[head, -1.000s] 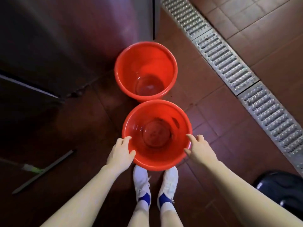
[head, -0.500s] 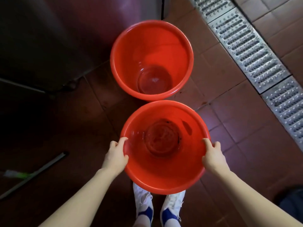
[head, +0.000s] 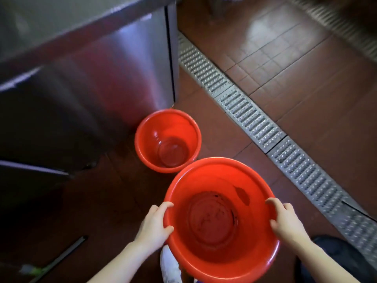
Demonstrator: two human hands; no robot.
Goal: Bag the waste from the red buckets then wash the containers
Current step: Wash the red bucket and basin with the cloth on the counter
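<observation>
Round red plastic bucket (head: 221,248), dark residue on bottom, gripped at rim by left hand (head: 152,225) and right hand (head: 285,221), fingers curled over edge.

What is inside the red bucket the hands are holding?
Inside the held bucket there is no pile of waste, only a dirty, dark-speckled bottom and a dark smear on its wall. The left hand and right hand hide small patches of wall.

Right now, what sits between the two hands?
The near red bucket: left hand and right hand grip its rim on opposite sides, head view.
</observation>
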